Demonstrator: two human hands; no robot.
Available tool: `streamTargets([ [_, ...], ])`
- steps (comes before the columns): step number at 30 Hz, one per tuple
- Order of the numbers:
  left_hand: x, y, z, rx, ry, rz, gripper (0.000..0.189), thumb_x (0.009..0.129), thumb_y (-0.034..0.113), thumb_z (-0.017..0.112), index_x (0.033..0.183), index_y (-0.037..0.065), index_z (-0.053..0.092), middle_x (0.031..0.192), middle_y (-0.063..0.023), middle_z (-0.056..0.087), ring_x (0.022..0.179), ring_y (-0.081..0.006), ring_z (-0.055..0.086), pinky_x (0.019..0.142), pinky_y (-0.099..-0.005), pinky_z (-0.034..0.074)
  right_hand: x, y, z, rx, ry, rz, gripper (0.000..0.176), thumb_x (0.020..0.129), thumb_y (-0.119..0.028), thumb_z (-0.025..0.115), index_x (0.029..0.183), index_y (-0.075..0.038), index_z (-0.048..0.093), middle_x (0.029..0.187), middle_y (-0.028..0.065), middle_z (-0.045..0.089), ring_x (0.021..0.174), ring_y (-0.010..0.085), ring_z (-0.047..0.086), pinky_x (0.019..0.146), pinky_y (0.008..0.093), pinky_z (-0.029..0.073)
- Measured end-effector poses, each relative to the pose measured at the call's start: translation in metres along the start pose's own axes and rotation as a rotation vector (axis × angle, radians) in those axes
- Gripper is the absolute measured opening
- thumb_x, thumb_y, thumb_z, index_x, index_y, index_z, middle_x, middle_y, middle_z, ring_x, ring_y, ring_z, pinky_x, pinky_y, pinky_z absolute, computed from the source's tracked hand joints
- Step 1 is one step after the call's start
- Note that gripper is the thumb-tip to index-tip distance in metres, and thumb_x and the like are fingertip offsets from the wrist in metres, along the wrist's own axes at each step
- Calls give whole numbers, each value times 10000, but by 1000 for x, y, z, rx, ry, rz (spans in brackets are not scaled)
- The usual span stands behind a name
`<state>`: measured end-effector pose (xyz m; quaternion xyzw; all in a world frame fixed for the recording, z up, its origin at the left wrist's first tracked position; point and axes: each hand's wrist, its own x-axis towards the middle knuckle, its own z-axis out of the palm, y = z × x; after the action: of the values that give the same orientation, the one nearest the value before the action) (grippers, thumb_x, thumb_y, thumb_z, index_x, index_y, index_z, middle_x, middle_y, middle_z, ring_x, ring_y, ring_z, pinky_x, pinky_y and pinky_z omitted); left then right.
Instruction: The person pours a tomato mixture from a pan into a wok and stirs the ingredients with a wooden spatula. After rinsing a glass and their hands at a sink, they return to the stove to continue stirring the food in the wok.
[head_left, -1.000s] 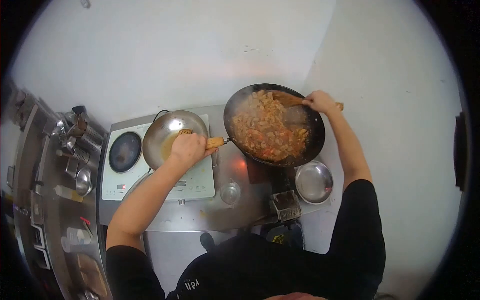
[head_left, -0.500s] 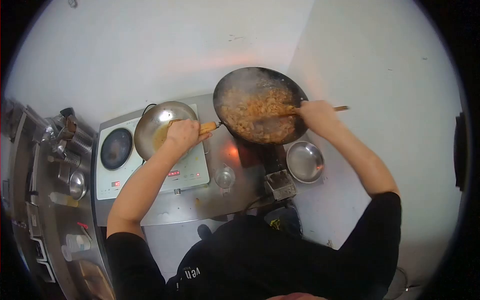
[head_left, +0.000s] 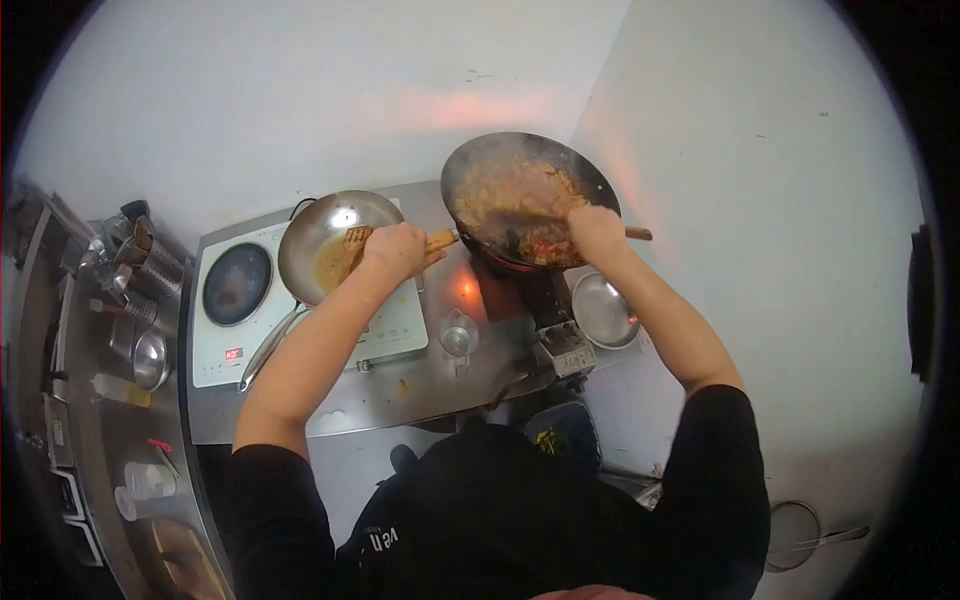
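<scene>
Left hand (head_left: 398, 250) and right hand (head_left: 597, 232) both extended forward, fists closed.

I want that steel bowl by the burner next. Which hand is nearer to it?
Right. The right hand holds a spatula over the wok, just beyond the bowl; the left hand grips the wok's handle, farther off to the bowl's left.

The wok (head_left: 588, 172) is round and black, steaming, at the far right of the steel stove top (head_left: 420, 392), heaped with brownish chopped food (head_left: 510, 192) flecked orange. Its pale wooden handle (head_left: 441, 240) points left; a wooden spatula (head_left: 638, 234) crosses its right rim.
</scene>
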<state>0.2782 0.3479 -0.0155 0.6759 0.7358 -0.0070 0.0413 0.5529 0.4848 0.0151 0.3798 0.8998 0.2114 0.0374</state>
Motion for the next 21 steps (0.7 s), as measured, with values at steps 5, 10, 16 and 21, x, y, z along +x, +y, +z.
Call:
streamTargets([
  [5, -1, -1, 6, 12, 85, -3, 558, 830, 576, 504, 838, 45, 675, 802, -145, 667, 761, -300, 660, 697, -397, 531, -3, 19, -46, 139, 6, 195, 138, 773, -108, 562, 778, -34, 678, 807, 184, 664, 775, 311, 667, 678, 401, 539],
  [10, -4, 1, 9, 8, 80, -11, 544, 830, 559, 514, 818, 38, 669, 800, -139, 666, 761, -294, 661, 687, -389, 532, -6, -55, -45, 271, 43, 16, 154, 777, -83, 533, 809, -11, 665, 820, 208, 657, 788, 331, 662, 685, 425, 534],
  [16, -7, 8, 9, 45, 107, 26, 526, 843, 535, 510, 860, 32, 661, 805, -143, 666, 758, -288, 662, 684, -381, 533, 94, -33, 19, 363, 55, 342, 215, 819, -101, 482, 879, -28, 675, 921, 201, 658, 859, 329, 654, 728, 413, 531],
  [21, -7, 9, 9, 48, 100, -18, 523, 848, 531, 507, 881, 30, 656, 808, -135, 667, 758, -279, 663, 684, -373, 534, 74, 20, -22, 352, 95, 406, 231, 835, -113, 476, 897, -27, 681, 941, 193, 658, 895, 325, 647, 740, 409, 530],
])
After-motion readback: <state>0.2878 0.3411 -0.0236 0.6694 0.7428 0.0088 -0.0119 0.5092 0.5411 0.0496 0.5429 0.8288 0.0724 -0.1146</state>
